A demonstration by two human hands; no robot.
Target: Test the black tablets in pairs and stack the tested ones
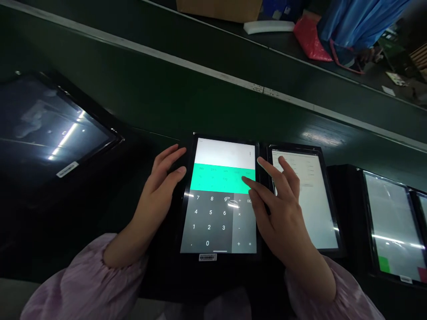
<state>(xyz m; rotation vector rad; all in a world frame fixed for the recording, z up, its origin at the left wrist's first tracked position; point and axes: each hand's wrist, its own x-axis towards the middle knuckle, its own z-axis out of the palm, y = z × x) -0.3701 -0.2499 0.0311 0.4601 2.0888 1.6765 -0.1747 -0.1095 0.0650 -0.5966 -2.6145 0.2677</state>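
Tablet [216, 222] lies on the table [143, 102] between two loose, empty grips: left hand [155, 189] beside its edge, right hand [285, 213] with index finger at its green panel [207, 182]; calculator [203, 220] open, no digits legibly entered yet; farther off, a cardboard box [220, 9]

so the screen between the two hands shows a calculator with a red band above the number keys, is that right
The band is green, not red, as the head view shows. It does sit above the number keys.

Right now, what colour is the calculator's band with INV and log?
That band is bright mint green; it shows in the head view.
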